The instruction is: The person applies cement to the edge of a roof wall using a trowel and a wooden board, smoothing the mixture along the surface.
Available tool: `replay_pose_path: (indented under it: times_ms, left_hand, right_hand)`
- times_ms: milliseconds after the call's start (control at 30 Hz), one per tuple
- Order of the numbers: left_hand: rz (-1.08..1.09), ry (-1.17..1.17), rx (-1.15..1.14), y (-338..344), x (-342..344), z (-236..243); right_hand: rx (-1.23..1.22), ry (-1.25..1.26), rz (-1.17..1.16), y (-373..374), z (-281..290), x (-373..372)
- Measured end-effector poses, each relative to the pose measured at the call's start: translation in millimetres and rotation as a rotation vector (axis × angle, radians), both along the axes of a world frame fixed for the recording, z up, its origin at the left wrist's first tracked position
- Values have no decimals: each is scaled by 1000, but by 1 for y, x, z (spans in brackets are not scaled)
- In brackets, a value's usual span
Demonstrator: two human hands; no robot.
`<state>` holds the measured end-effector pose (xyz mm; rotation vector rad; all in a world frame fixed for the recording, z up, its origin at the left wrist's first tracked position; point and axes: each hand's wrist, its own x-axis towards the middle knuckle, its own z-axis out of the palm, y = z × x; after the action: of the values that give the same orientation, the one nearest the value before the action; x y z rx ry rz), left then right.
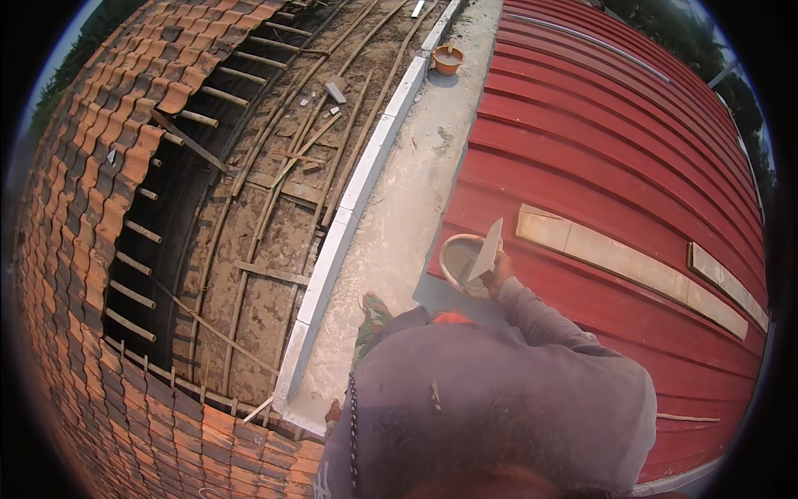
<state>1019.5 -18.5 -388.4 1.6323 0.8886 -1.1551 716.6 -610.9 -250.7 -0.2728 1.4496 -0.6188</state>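
My right hand (501, 270) grips a pale, flat, pointed trowel (485, 252), tilted over a pale round bucket (454, 264) of grey mixture at the edge of the red metal roof; whether the hand touches the bucket is unclear. Low on the left, my left hand (333, 412) is mostly hidden behind my body, beside the white block edging (337, 249) at the near end of the concrete strip (386, 241); its grip is too small to make out. My foot in camouflage cloth (372, 320) is on the strip.
An orange bucket (447, 65) stands farther along the strip. Left lie exposed battens, pipes and debris (249, 216), a dark opening and orange roof tiles (75, 208). Right is the ribbed red metal roof (598, 150) bearing two long pale planks (632, 274). Trees edge the view.
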Motion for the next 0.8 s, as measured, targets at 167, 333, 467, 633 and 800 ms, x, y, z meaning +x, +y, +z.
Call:
replay_pose_path:
  times_ms: [167, 333, 467, 633, 800]
  left_hand:
    - [-177, -1, 66, -96, 178, 15]
    - [-266, -122, 118, -235, 357, 46]
    - [-379, -254, -34, -392, 462, 34]
    - [-635, -301, 47, -605, 488, 8]
    - [-893, -208, 24, -781, 500, -3]
  right_hand:
    - [24, -36, -363, -8, -23, -28]
    - [88, -59, -586, -14, 24, -16]
    - [93, -79, -851, -24, -6, -28]
    - [210, 35, -1037, -69, 23, -6]
    - [252, -47, -1117, -134, -26, 20]
